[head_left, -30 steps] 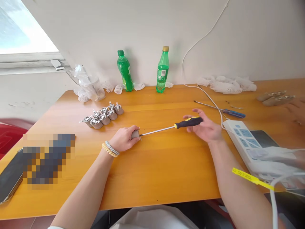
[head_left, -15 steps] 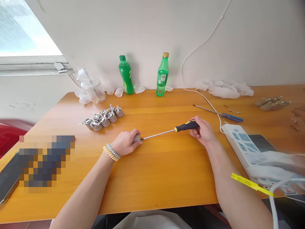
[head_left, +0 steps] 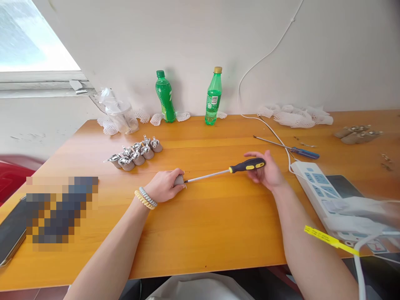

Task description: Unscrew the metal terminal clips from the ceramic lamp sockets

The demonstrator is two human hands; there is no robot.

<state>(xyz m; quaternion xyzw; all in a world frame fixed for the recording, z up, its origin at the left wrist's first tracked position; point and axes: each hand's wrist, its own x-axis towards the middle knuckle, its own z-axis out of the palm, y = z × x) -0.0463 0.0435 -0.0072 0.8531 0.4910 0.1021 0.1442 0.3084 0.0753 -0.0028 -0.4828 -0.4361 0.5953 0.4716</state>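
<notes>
Near the table's middle, my left hand [head_left: 165,186] is closed around a small grey-brown cylindrical piece [head_left: 179,180], mostly hidden by the fingers. The tip of a screwdriver [head_left: 247,165] with a black and yellow handle meets the right side of this piece. Its shaft runs nearly level between my hands. The handle's end rests against my right hand [head_left: 267,171], whose fingers are loosened and partly spread around it. Several similar grey-brown cylinders [head_left: 136,156] with metal tabs on top stand in a cluster beyond my left hand.
A blue-handled screwdriver [head_left: 304,153] lies beyond my right hand. At right are a white power strip [head_left: 308,179], cables and more cylinders [head_left: 356,134]. Two green bottles [head_left: 165,98] and white foam netting [head_left: 300,116] line the wall. A phone [head_left: 12,229] lies at left.
The fingers of my right hand have loosened and spread on the screwdriver handle, showing more of its yellow patches. My left hand and the piece stay in place.
</notes>
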